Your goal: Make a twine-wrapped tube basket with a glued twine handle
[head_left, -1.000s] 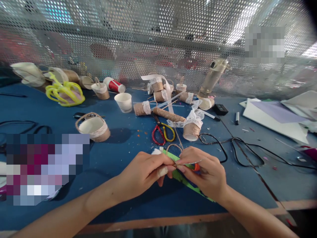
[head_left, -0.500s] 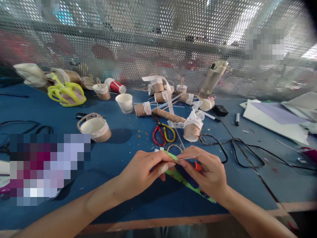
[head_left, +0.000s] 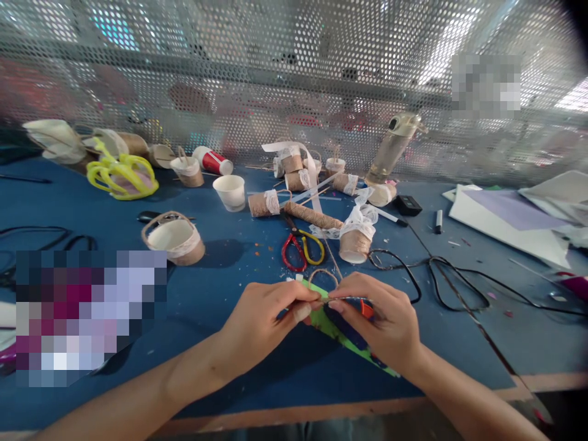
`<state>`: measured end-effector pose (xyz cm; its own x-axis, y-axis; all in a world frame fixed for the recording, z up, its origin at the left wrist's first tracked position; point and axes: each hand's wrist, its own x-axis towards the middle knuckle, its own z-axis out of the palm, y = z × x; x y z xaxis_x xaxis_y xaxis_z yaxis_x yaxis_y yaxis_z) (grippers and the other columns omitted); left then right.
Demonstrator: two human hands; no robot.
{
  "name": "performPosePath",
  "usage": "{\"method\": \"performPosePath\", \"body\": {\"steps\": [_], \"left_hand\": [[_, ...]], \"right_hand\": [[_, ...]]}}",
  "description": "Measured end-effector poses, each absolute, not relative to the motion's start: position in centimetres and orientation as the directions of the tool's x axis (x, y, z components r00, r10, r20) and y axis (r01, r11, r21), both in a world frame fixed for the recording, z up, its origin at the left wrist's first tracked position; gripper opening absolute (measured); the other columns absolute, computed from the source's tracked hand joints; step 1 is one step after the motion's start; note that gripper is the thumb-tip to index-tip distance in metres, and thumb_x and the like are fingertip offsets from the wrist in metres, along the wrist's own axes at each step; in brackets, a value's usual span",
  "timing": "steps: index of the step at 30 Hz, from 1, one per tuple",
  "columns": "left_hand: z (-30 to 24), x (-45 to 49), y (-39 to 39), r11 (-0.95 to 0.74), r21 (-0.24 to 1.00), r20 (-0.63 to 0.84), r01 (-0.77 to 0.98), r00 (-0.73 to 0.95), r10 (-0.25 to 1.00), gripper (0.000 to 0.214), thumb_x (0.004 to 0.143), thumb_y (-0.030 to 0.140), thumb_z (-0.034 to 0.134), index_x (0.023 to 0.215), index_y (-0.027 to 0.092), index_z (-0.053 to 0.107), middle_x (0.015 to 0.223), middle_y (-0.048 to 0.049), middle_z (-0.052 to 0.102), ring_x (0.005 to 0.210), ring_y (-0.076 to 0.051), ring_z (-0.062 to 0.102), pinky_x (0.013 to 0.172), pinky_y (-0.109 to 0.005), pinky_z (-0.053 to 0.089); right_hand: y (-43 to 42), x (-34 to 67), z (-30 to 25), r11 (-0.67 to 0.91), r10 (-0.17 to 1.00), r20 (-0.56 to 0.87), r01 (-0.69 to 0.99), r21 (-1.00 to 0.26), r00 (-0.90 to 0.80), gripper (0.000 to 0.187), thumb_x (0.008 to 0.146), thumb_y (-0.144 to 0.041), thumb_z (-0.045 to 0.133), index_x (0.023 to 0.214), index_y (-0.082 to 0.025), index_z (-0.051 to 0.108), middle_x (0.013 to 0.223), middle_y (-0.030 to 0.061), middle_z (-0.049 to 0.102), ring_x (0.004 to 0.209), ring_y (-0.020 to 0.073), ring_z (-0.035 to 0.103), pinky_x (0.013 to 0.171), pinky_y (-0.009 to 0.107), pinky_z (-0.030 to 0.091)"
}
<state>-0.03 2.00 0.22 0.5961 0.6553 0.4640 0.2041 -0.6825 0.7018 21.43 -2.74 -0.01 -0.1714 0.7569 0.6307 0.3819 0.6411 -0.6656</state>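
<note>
Where the wooden front edge point(head_left: 285, 416) meets the blue table top point(head_left: 215, 373), both forearms enter from below.

Item 1. Left hand point(head_left: 264, 324) and right hand point(head_left: 388, 324): fingertips meet at centre, each clenched in a pinch on the green strip point(head_left: 321, 318).

Item 2. Green strip: held just above the table near its front edge, between the two hands. Long axis diagonal, the far end pointing up-left, the near end down-right under the right wrist. A twine loop point(head_left: 324, 274) stands at its far end; an orange bit point(head_left: 366, 308) shows by the right fingers. Whether the loop is fixed to the strip cannot be told.

Item 3. Middle of table: scissors point(head_left: 301, 248) with red and yellow handles, lying flat; lace-trimmed twine cup point(head_left: 356, 240) just beside them; black cable point(head_left: 436, 278) coiled to the right; handled cup basket point(head_left: 174, 240) to the left.

Item 4. Further back: twine-wrapped roll point(head_left: 315, 214), white paper cup point(head_left: 230, 191), red cup point(head_left: 214, 161) on its side, yellow-green looped object point(head_left: 122, 176), clear bottle point(head_left: 390, 150) tilted, marker point(head_left: 438, 220), sheets of paper point(head_left: 514, 223) at right.

Item 5. Rear: perforated metal screen point(head_left: 294, 79) along the table's far edge, the room behind it blurred.
</note>
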Motion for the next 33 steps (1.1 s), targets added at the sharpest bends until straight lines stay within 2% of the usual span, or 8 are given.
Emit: {"method": "performPosePath", "body": {"steps": [4, 7, 10, 13, 17, 22, 25, 33], "left_hand": [[0.7, 0.1, 2.5, -0.486, 0.859, 0.245, 0.160, 0.705, 0.665, 0.008, 0.096, 0.023, 0.060, 0.096, 0.018, 0.066, 0.076, 0.0020, 0.075, 0.060, -0.010, 0.071, 0.060, -0.016, 0.054], [1.3, 0.1, 2.9, -0.271, 0.955, 0.065, 0.117, 0.813, 0.579, 0.021, 0.102, 0.026, 0.048, 0.094, 0.016, 0.064, 0.079, -0.0015, 0.076, 0.054, -0.009, 0.068, 0.058, -0.017, 0.053], [1.5, 0.1, 2.9, -0.075, 0.995, -0.021, 0.072, 0.848, 0.530, 0.023, 0.103, 0.026, 0.046, 0.094, 0.014, 0.063, 0.077, -0.0028, 0.075, 0.051, -0.008, 0.066, 0.055, -0.016, 0.052], [1.5, 0.1, 2.7, 0.023, 0.999, -0.032, 0.023, 0.807, 0.590, 0.016, 0.100, 0.024, 0.053, 0.092, 0.014, 0.063, 0.075, -0.0015, 0.074, 0.050, -0.007, 0.066, 0.055, -0.015, 0.051], [1.5, 0.2, 2.3, -0.010, 1.000, 0.002, 0.006, 0.748, 0.663, 0.012, 0.097, 0.019, 0.058, 0.088, 0.014, 0.063, 0.077, -0.0002, 0.074, 0.051, -0.006, 0.067, 0.056, -0.014, 0.054], [1.4, 0.2, 2.1, -0.220, 0.975, 0.139, 0.032, 0.686, 0.714, 0.010, 0.096, 0.013, 0.058, 0.092, 0.015, 0.067, 0.067, 0.0037, 0.071, 0.055, -0.006, 0.069, 0.058, -0.011, 0.055], [1.3, -0.2, 2.1, -0.332, 0.943, 0.251, 0.018, 0.618, 0.745, 0.010, 0.097, 0.011, 0.057, 0.095, 0.016, 0.065, 0.075, 0.0025, 0.076, 0.058, -0.006, 0.071, 0.061, -0.011, 0.057], [1.2, -0.8, 2.1, -0.526, 0.848, 0.460, -0.067, 0.586, 0.667, 0.015, 0.095, 0.007, 0.059, 0.103, 0.019, 0.064, 0.083, 0.0007, 0.079, 0.059, -0.008, 0.073, 0.061, -0.012, 0.058]], "right_hand": [[-2.7, 21.5, 0.0, 0.660, 0.743, 0.642, 0.366, -0.656, -0.189, 0.019, 0.087, -0.003, 0.066, 0.099, -0.018, 0.071, 0.083, 0.0055, 0.073, 0.074, 0.0176, 0.069, 0.070, 0.032, 0.056], [-2.7, 21.5, 0.1, 0.691, 0.717, 0.660, 0.349, -0.633, -0.225, 0.019, 0.087, -0.004, 0.067, 0.099, -0.017, 0.071, 0.081, 0.0058, 0.072, 0.073, 0.0186, 0.068, 0.070, 0.034, 0.056], [-2.5, 21.5, 0.2, 0.710, 0.703, 0.664, 0.316, -0.629, -0.256, 0.017, 0.088, -0.005, 0.067, 0.099, -0.017, 0.072, 0.079, 0.0058, 0.071, 0.072, 0.0185, 0.068, 0.067, 0.033, 0.057], [-2.3, 21.5, 0.2, 0.694, 0.716, 0.658, 0.348, -0.631, -0.234, 0.017, 0.088, -0.006, 0.068, 0.100, -0.018, 0.072, 0.083, 0.0061, 0.074, 0.076, 0.0186, 0.070, 0.070, 0.031, 0.058], [-2.2, 21.5, 0.0, 0.647, 0.752, 0.627, 0.403, -0.647, -0.202, 0.019, 0.090, -0.009, 0.066, 0.102, -0.022, 0.071, 0.089, 0.0047, 0.077, 0.086, 0.0201, 0.073, 0.080, 0.033, 0.060], [-2.4, 21.5, -0.1, 0.619, 0.771, 0.613, 0.431, -0.657, -0.172, 0.016, 0.090, -0.009, 0.065, 0.097, -0.023, 0.071, 0.087, 0.0039, 0.077, 0.079, 0.0189, 0.072, 0.072, 0.031, 0.060], [-1.9, 21.7, -0.2, 0.607, 0.777, 0.598, 0.490, -0.626, -0.197, 0.017, 0.092, -0.010, 0.062, 0.099, -0.022, 0.071, 0.088, 0.0049, 0.077, 0.080, 0.0198, 0.071, 0.073, 0.033, 0.058], [1.3, 23.1, 1.1, 0.494, 0.854, 0.495, 0.551, -0.672, -0.162, 0.018, 0.100, -0.023, 0.056, 0.100, -0.023, 0.074, 0.095, 0.0047, 0.077, 0.088, 0.0199, 0.072, 0.078, 0.033, 0.058]]}}
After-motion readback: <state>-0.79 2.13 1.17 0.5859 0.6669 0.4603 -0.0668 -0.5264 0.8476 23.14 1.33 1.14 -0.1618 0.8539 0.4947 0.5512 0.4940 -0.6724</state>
